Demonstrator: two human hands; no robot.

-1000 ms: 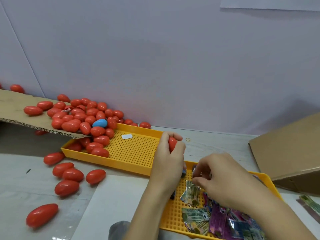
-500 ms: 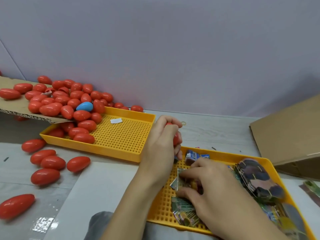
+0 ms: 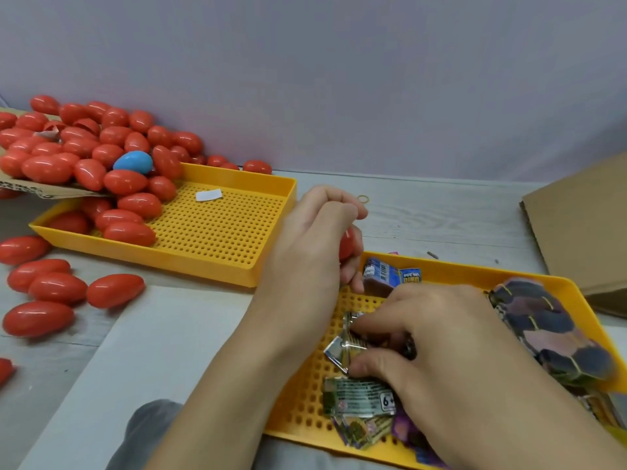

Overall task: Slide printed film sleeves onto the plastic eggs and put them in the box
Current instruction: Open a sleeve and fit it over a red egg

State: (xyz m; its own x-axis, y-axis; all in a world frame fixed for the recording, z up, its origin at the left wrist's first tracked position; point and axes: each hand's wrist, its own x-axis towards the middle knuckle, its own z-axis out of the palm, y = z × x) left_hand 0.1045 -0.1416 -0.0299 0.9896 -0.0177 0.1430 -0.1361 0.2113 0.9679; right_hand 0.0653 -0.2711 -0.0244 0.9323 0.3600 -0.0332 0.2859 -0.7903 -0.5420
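My left hand (image 3: pixel 310 252) grips a red plastic egg (image 3: pixel 346 246), mostly hidden by the fingers, above the near yellow tray's (image 3: pixel 305 415) far-left corner. My right hand (image 3: pixel 437 340) reaches into that tray and pinches a flat printed film sleeve (image 3: pixel 341 349) between thumb and fingers. More sleeves (image 3: pixel 356 398) lie loose in the tray beneath it. A pile of red eggs (image 3: pixel 101 154) with one blue egg (image 3: pixel 133 162) spills off a cardboard flap (image 3: pixel 44 191) into the far yellow tray (image 3: pixel 217 232). The cardboard box (image 3: pixel 576 225) sits at the right.
Loose red eggs (image 3: pixel 57 290) lie on the table at the left. A white sheet (image 3: pixel 152 351) covers the table in front of me. A stack of dark hexagon-printed sleeves (image 3: pixel 549 330) fills the near tray's right side. A purple wall stands behind.
My right hand has moved down and left across the near tray and closed its thumb and fingers on a film sleeve. My left hand keeps hold of the red egg. The camera tilted down.
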